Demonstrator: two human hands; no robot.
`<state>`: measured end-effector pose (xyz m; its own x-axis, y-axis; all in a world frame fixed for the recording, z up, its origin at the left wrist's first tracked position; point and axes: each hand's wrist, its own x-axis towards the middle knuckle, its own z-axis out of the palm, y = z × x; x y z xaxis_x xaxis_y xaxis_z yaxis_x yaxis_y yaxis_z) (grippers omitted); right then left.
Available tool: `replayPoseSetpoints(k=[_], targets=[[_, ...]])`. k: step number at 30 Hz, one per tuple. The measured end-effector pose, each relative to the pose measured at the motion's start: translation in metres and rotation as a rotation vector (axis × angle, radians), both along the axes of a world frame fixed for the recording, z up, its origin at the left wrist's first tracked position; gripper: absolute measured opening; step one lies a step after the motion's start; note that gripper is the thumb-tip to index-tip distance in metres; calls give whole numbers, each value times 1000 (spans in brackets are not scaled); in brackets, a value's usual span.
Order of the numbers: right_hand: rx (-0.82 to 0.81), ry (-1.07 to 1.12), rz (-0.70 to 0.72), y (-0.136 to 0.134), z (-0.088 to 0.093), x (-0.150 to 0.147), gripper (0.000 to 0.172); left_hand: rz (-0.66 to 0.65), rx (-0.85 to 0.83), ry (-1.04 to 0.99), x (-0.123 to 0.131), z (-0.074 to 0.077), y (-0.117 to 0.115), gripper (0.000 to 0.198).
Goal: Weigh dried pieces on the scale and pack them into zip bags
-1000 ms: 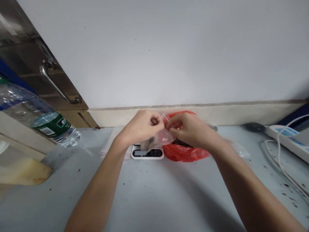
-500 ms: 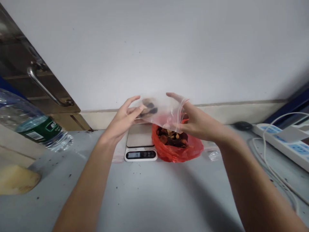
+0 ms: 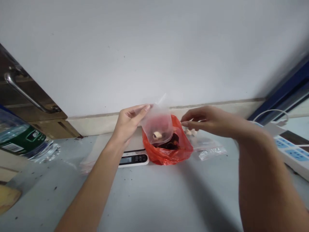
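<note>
My left hand pinches the upper left edge of a translucent zip bag. The bag hangs upright over the red plastic bag, with a few pale and dark dried slices at its bottom. Under it the red plastic bag lies open and holds dark, reddish-brown dried pieces. My right hand hovers at the right rim of the red bag, fingers half curled and apart, nothing visible in them. Just beyond its fingertips lie small pale pieces. A digital kitchen scale is partly covered by my left arm and the bags.
Flat clear zip bags lie left of the scale; more clear plastic lies to the right. A water bottle and a yellowish object are at left. At right is a power strip with a white cable. A wall stands behind.
My right hand has let go of the zip bag and moved right. The bag now hangs from my left hand, its slices sunk to the bottom. The view has turned slightly right.
</note>
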<state>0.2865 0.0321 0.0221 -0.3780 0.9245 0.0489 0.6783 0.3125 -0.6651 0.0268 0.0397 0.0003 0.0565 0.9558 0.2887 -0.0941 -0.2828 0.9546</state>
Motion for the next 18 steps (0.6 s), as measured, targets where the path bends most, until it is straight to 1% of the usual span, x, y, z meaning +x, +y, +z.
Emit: replayPoseSetpoints(k=[1,2,3,4,7,9,11,13,14,16,18], targets=[[33,8,-21,2,-2,-4,43,-2,27,-12,2,2,-2,33],[58,19,-37,5,-5,-7,48,2,55,-26,3,4,-3,33],[72,30,-43,6,-6,-11,54,12,82,-40,4,5,-4,32],[78,38,-36,8,-7,-15,55,22,106,-55,3,6,-4,32],[67,95,12,10,-9,-23,40,28,134,-106,-4,8,-2,30],[42,185,9,11,-10,-26,38,22,127,-117,-11,8,-1,33],[4,275,-38,11,-11,-28,41,28,108,-58,-20,10,0,46],[-28,347,-78,10,-13,-31,42,51,93,62,-28,11,0,58],[-38,375,-92,9,-13,-33,42,71,88,122,-32,12,0,58],[-29,430,-121,7,-12,-38,43,106,85,197,-37,13,0,50],[-13,468,-150,5,-11,-45,48,134,100,188,-41,14,2,44]])
